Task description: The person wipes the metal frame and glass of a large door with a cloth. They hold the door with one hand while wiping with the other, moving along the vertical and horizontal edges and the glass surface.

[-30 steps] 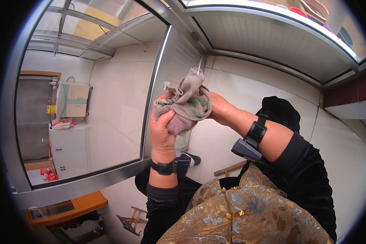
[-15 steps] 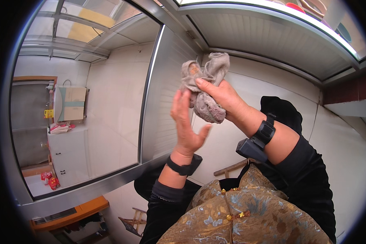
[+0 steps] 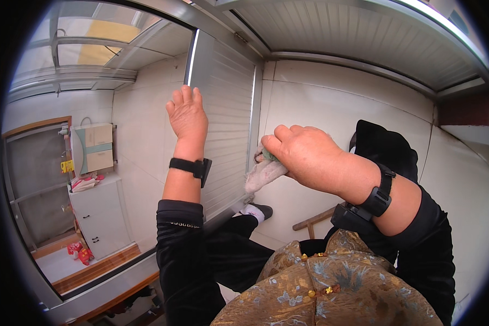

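My right hand [image 3: 305, 156] grips a crumpled grey-beige cloth [image 3: 262, 172] and presses it against the metal window frame [image 3: 253, 117] where it meets the white tiled wall. My left hand [image 3: 187, 115] is raised with fingers together and apart from the cloth, its palm flat against the ribbed grey sliding panel [image 3: 223, 108]. Both wrists wear black bands. Most of the cloth is hidden under my right hand.
Through the glass [image 3: 92, 152] at the left I see a white cabinet [image 3: 100, 214] and a red item [image 3: 79, 252] on a wooden ledge. A foot in a white sock and dark shoe [image 3: 255, 210] rests below. A wooden stool [image 3: 314, 220] stands near the wall.
My right hand has brought the cloth down from above my head onto the frame. My left hand let go of the cloth and moved left onto the panel.
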Available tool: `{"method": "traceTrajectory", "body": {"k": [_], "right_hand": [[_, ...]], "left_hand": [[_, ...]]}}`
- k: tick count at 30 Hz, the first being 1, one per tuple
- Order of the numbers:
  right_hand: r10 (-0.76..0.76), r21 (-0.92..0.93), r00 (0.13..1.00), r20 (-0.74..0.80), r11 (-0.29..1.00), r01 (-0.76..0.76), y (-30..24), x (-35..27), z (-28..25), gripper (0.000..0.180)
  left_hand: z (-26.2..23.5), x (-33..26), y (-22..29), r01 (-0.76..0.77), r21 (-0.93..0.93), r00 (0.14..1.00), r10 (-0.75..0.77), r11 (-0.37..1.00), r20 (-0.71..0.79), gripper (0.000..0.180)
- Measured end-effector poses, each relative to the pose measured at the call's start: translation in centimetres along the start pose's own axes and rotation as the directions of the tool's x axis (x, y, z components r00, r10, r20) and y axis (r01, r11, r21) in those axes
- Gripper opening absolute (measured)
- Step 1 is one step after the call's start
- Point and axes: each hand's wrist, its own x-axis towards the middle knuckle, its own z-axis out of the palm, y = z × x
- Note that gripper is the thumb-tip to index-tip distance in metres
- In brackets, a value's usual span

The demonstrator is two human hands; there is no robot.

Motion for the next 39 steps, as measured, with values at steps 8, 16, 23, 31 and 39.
{"method": "traceTrajectory", "body": {"k": [8,16,23,31,39], "right_hand": [[-0.059,0.028,0.992,0.11,0.998,0.056,-0.5,0.5,0.1,0.057],[-0.075,0.021,0.985,0.155,0.997,0.073,-0.8,0.6,0.4,0.058],[-0.089,0.049,0.99,0.108,0.995,0.085,-0.7,0.1,0.8,0.055],[-0.114,0.068,0.993,0.028,0.991,0.112,-0.6,-0.3,0.6,0.034],[-0.118,0.024,0.983,0.143,0.993,0.116,-0.8,-0.4,0.1,0.053]], "left_hand": [[2.5,2.3,0.7,-0.018,0.081,0.998,0.023,0.997,-0.063,0.025],[2.8,3.5,1.4,0.009,0.147,0.996,0.003,0.989,-0.084,0.017],[2.8,2.7,1.2,-0.015,0.15,0.991,0.034,0.989,-0.129,0.019],[2.5,3.3,1.4,0.02,0.124,0.999,-0.015,0.992,-0.039,0.018],[2.9,2.4,1.4,0.032,0.175,0.994,-0.013,0.984,-0.112,0.025]]}}
